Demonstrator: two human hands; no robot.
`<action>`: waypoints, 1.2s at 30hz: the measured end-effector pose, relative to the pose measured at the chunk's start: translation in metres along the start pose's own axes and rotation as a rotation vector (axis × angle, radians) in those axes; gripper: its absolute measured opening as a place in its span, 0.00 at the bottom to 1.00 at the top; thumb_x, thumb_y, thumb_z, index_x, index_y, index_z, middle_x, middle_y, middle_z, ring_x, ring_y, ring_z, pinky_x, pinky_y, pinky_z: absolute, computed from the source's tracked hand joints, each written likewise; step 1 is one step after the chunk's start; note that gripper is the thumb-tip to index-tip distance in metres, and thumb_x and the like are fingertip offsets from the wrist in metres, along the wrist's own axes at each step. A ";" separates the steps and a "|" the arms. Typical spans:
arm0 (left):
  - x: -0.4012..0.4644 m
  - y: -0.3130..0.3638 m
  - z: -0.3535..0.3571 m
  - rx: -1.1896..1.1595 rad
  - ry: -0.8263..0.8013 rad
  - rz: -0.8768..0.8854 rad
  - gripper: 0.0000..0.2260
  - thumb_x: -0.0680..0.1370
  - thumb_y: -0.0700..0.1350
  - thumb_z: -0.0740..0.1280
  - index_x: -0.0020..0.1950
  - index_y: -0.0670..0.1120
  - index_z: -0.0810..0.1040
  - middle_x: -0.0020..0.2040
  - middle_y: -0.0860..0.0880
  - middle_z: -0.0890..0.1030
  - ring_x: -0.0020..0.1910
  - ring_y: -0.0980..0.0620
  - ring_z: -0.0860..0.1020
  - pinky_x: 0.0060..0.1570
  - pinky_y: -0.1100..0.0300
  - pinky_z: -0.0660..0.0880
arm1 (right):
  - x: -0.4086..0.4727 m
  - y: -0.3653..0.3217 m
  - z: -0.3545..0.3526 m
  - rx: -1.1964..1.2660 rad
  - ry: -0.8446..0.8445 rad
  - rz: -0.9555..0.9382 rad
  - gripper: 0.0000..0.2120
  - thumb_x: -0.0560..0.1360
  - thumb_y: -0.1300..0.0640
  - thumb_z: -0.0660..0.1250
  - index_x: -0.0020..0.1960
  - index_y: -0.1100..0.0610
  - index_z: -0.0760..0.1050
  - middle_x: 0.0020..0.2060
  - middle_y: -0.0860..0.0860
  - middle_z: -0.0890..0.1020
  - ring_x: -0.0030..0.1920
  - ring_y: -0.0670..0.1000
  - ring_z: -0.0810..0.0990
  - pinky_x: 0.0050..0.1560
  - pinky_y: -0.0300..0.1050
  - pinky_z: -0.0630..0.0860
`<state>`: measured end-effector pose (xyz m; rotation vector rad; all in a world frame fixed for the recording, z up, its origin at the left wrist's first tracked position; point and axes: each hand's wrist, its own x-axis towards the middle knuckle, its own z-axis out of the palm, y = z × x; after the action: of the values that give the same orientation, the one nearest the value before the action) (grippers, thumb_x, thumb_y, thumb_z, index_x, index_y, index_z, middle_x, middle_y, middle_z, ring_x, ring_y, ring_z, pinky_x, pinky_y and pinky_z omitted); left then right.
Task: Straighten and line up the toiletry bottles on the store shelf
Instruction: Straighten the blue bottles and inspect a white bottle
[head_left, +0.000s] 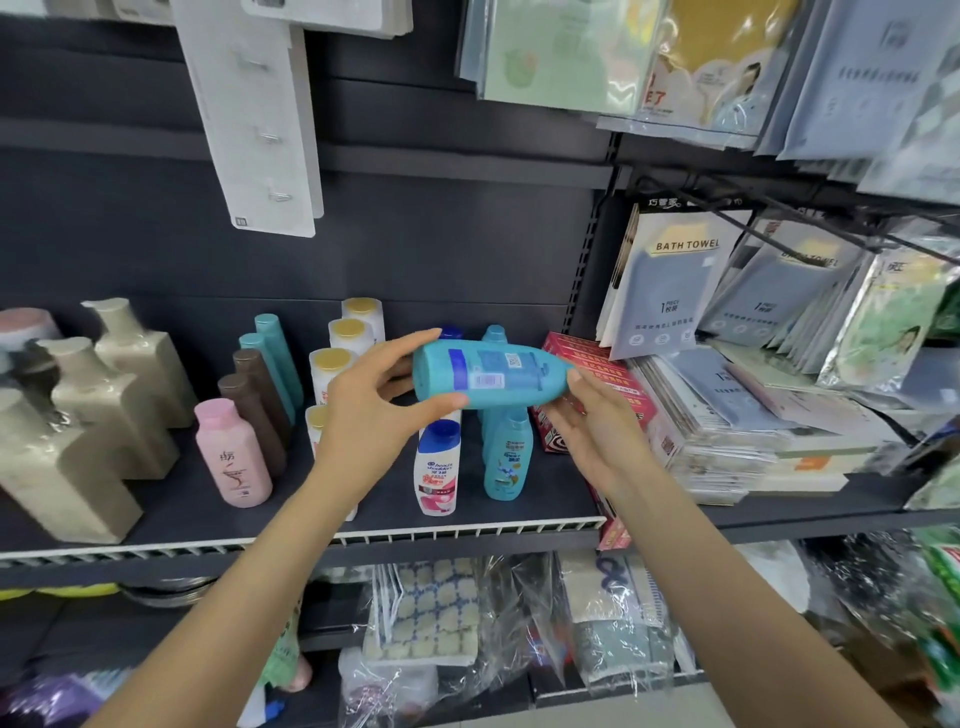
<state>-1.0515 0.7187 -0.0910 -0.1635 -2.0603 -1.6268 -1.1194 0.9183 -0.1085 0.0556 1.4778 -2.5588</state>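
Observation:
A teal bottle lies sideways in the air above the dark shelf, back label facing me. My left hand grips its base end with thumb and fingers. My right hand touches its cap end with the fingertips. Below stand a white and blue bottle and another teal bottle. To the left are a pink bottle, brown bottles, teal tubes and white bottles with gold caps.
Large beige bottles fill the shelf's left end. Red boxes and stacked bath towel packs sit to the right. Packets hang from hooks above. Bagged goods lie on the lower shelf.

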 end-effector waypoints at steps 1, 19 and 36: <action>0.002 -0.002 0.000 -0.036 0.042 -0.059 0.22 0.67 0.40 0.76 0.58 0.53 0.77 0.52 0.58 0.80 0.50 0.64 0.79 0.48 0.71 0.76 | -0.001 -0.001 0.001 0.005 -0.003 -0.007 0.12 0.80 0.60 0.58 0.62 0.59 0.74 0.51 0.53 0.83 0.54 0.48 0.81 0.60 0.46 0.76; 0.022 -0.057 0.005 -0.454 -0.105 -0.850 0.17 0.77 0.53 0.65 0.51 0.39 0.76 0.47 0.38 0.83 0.45 0.46 0.84 0.41 0.65 0.80 | 0.002 0.007 0.003 -0.321 -0.060 -0.258 0.13 0.75 0.62 0.67 0.59 0.62 0.74 0.53 0.55 0.81 0.55 0.50 0.81 0.53 0.41 0.79; 0.031 -0.104 0.024 0.836 -0.438 -0.180 0.18 0.77 0.46 0.66 0.67 0.46 0.72 0.59 0.45 0.75 0.56 0.46 0.75 0.52 0.55 0.72 | 0.041 0.049 -0.025 -1.290 -0.088 -0.362 0.17 0.69 0.58 0.74 0.55 0.59 0.75 0.51 0.51 0.81 0.50 0.49 0.79 0.47 0.34 0.73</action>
<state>-1.1264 0.7057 -0.1714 -0.0372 -2.9810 -0.7215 -1.1527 0.9100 -0.1678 -0.5144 2.9171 -1.2694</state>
